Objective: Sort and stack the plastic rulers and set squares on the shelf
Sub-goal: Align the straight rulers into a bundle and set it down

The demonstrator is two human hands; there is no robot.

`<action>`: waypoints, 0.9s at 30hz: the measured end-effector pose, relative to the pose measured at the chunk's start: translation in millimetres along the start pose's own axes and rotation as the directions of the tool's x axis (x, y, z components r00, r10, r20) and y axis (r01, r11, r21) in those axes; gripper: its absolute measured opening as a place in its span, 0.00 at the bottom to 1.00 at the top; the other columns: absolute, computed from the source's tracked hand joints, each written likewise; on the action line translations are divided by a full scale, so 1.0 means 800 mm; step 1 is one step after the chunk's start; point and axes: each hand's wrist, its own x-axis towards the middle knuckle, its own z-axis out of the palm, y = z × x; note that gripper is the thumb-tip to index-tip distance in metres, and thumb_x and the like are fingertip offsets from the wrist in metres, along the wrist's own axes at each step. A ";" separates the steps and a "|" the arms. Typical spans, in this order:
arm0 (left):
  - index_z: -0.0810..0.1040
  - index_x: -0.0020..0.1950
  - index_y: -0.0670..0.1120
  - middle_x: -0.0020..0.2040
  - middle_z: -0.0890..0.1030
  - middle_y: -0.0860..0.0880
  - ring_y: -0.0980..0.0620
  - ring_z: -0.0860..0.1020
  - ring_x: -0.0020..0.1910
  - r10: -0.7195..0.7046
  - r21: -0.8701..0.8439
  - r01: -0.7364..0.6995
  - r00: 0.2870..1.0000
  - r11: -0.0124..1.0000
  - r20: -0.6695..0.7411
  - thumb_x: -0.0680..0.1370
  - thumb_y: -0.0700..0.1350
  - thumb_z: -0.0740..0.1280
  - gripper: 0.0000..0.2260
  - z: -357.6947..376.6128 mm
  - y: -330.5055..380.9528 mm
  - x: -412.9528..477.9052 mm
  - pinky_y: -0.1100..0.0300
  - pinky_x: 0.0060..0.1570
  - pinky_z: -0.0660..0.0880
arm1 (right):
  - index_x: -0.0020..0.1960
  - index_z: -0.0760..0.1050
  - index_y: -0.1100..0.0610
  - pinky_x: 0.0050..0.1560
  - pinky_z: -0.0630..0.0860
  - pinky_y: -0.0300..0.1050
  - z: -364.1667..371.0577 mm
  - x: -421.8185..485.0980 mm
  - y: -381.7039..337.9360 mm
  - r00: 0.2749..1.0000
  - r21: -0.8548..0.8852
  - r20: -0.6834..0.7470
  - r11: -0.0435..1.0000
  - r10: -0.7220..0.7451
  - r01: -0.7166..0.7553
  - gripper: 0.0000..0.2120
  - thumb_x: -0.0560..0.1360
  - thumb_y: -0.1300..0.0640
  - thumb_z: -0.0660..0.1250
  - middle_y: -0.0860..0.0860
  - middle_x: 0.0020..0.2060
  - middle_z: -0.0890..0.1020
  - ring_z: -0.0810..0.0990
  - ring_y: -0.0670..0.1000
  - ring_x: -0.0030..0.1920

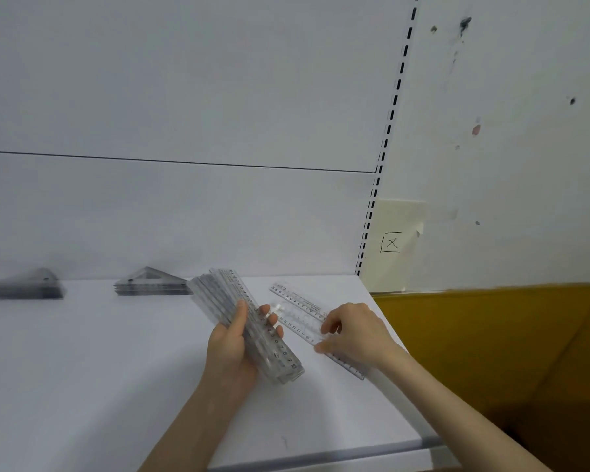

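Note:
My left hand grips a thick bundle of clear plastic rulers, held tilted just above the white shelf. To its right, one clear ruler lies flat on the shelf, and my right hand rests on its middle with fingertips pinching its near edge. At the back of the shelf lie two stacks of clear set squares: one in the middle and one at the far left, which is blurred.
The shelf's right edge runs close beside my right hand, with a yellow-brown surface below it. A slotted upright rises at the back right corner. A paper note with a drawn X is stuck to the wall.

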 end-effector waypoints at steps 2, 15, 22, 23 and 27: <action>0.70 0.63 0.39 0.38 0.80 0.43 0.47 0.78 0.34 -0.004 -0.012 0.005 1.000 1.000 0.010 0.81 0.47 0.61 0.15 0.000 0.000 0.000 0.56 0.32 0.79 | 0.47 0.78 0.52 0.41 0.72 0.39 0.002 0.003 0.000 0.996 0.077 0.076 0.996 0.042 -0.048 0.14 0.66 0.49 0.77 0.46 0.41 0.78 0.76 0.46 0.41; 0.67 0.68 0.32 0.41 0.76 0.41 0.44 0.75 0.36 -0.025 -0.008 0.025 1.000 1.000 0.001 0.81 0.48 0.61 0.23 0.001 0.001 -0.005 0.55 0.31 0.79 | 0.48 0.76 0.55 0.39 0.71 0.39 -0.004 0.016 -0.021 0.975 -0.041 0.207 0.997 0.074 -0.067 0.09 0.70 0.58 0.72 0.50 0.43 0.77 0.74 0.49 0.43; 0.66 0.68 0.32 0.42 0.76 0.41 0.44 0.75 0.38 -0.036 0.005 0.036 0.999 0.999 0.011 0.80 0.48 0.61 0.24 0.000 0.000 -0.004 0.55 0.32 0.79 | 0.47 0.81 0.56 0.36 0.70 0.36 -0.007 0.001 -0.009 0.993 0.025 0.119 0.999 -0.027 0.024 0.13 0.65 0.53 0.77 0.44 0.34 0.76 0.72 0.43 0.33; 0.66 0.69 0.32 0.42 0.76 0.41 0.44 0.75 0.38 -0.037 0.002 0.037 0.999 0.999 0.009 0.80 0.48 0.61 0.24 0.000 0.000 -0.004 0.55 0.32 0.79 | 0.47 0.80 0.58 0.34 0.69 0.36 -0.008 0.001 -0.008 0.987 0.040 0.158 0.999 -0.018 0.012 0.13 0.65 0.54 0.76 0.44 0.33 0.76 0.72 0.44 0.33; 0.65 0.70 0.33 0.43 0.76 0.41 0.44 0.75 0.38 -0.042 -0.003 0.042 0.999 0.999 0.009 0.80 0.48 0.61 0.24 0.001 0.001 -0.006 0.55 0.32 0.79 | 0.41 0.74 0.54 0.32 0.68 0.34 -0.016 -0.001 -0.010 0.963 0.140 0.269 0.989 0.004 -0.043 0.08 0.68 0.58 0.74 0.45 0.31 0.75 0.71 0.44 0.32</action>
